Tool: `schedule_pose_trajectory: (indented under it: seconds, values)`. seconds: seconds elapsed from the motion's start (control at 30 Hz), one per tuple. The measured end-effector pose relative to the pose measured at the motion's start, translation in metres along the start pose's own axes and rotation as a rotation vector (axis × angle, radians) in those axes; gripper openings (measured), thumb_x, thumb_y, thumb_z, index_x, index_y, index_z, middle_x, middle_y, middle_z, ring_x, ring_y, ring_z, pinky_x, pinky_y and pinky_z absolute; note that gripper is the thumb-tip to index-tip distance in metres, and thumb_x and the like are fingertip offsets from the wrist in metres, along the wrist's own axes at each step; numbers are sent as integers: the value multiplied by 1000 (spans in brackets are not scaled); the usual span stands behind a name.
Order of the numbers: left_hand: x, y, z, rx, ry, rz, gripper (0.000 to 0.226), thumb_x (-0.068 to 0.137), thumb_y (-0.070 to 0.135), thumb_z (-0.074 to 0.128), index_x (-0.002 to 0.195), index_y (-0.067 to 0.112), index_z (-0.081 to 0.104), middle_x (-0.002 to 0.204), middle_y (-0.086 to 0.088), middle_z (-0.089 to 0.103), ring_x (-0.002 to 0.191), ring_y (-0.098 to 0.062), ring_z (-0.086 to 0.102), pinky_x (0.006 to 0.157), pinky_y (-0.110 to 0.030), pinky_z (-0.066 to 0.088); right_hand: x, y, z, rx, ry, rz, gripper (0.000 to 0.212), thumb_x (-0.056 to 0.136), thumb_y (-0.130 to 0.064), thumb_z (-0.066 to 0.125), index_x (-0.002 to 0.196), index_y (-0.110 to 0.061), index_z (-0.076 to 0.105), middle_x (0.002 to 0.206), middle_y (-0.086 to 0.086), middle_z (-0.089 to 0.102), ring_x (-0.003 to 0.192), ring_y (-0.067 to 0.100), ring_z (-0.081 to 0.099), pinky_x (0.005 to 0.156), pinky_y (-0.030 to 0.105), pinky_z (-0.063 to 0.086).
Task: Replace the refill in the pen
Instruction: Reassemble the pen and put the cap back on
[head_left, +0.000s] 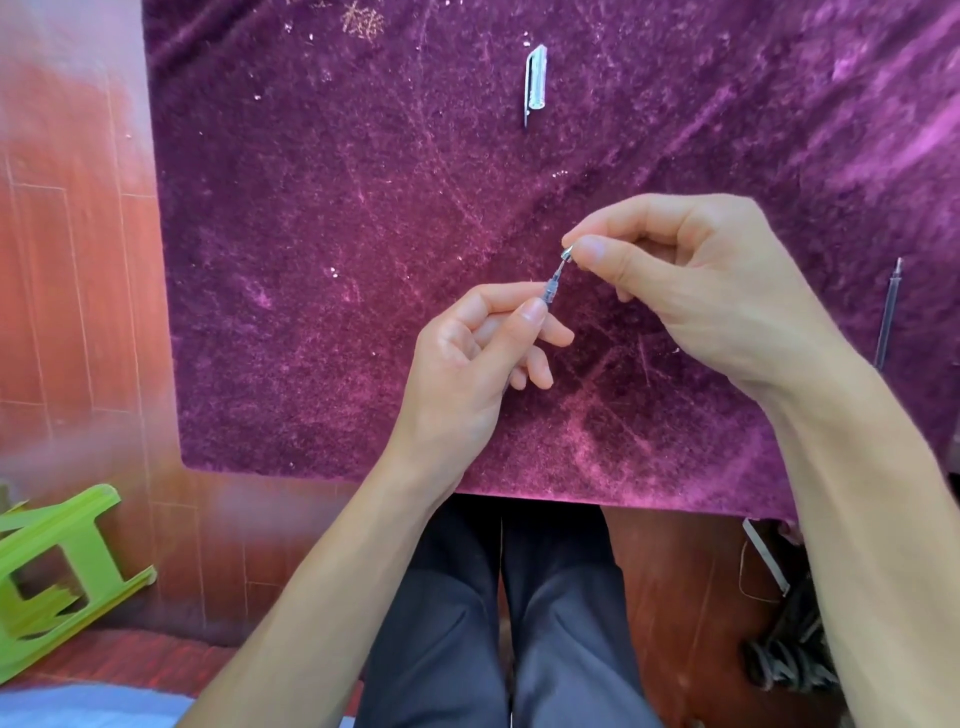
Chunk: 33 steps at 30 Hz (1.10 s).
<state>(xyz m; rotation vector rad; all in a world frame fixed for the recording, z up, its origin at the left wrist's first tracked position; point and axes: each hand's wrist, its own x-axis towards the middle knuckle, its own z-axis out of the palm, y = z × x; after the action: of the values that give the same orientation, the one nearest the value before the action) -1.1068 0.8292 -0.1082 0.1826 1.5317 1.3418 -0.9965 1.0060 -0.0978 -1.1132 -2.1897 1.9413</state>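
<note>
Two hands, left hand (467, 358) gripping one pen (549, 289), right hand (696, 275) pinching its tip (567, 254), one cap (535, 80)

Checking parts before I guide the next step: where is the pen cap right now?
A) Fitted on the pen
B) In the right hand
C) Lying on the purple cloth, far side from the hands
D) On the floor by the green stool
C: the pen cap lies alone on the purple cloth, well beyond both hands.

Pen cap (535, 79) lies far on the cloth (311, 260), spare refill (889, 312) at right.
</note>
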Motion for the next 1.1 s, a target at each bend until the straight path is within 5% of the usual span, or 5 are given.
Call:
schedule_pose_trajectory:
  seconds: [0.1, 0.23, 0.4, 0.63, 1.1]
  values:
    - [-1, 0, 1, 1, -5, 8, 17, 104, 18, 57, 114, 14, 70, 91, -4, 77, 64, -16, 64, 65, -29, 49, -2, -2, -2, -52, -50, -10, 7, 100, -28, 76, 99, -30, 82, 84, -11, 78, 66, 3, 57, 66, 20, 51]
    - [-3, -3, 2, 5, -14, 14, 17, 104, 18, 58, 113, 14, 71, 92, -5, 77, 64, -15, 64, 64, -26, 49, -2, -1, -5, -92, -123, -29, 6, 100, -26, 76, 98, -29, 82, 72, -27, 72, 56, -5, 52, 57, 7, 43]
    - [-6, -7, 2, -50, -37, 5, 18, 104, 19, 57, 112, 13, 72, 92, -4, 78, 62, -13, 63, 63, -25, 48, -5, 3, -5, 40, -190, 8, 10, 100, -23, 75, 107, -24, 82, 96, -11, 82, 84, -4, 71, 79, 12, 55]
    - [-10, -9, 0, -244, -116, -33, 24, 106, 14, 51, 114, 7, 72, 92, -6, 78, 54, -5, 56, 57, -17, 44, -13, 16, 6, 201, -293, 7, 14, 106, -16, 65, 107, -20, 78, 87, -21, 77, 74, -8, 67, 69, 6, 49]
    - [-8, -8, 7, -87, -4, 62, 23, 104, 15, 57, 116, 2, 71, 90, -7, 78, 58, -9, 59, 57, -21, 46, -27, 15, 26, 387, -28, 63, 11, 101, -14, 73, 90, -15, 74, 67, -13, 72, 60, -6, 65, 64, 6, 49]
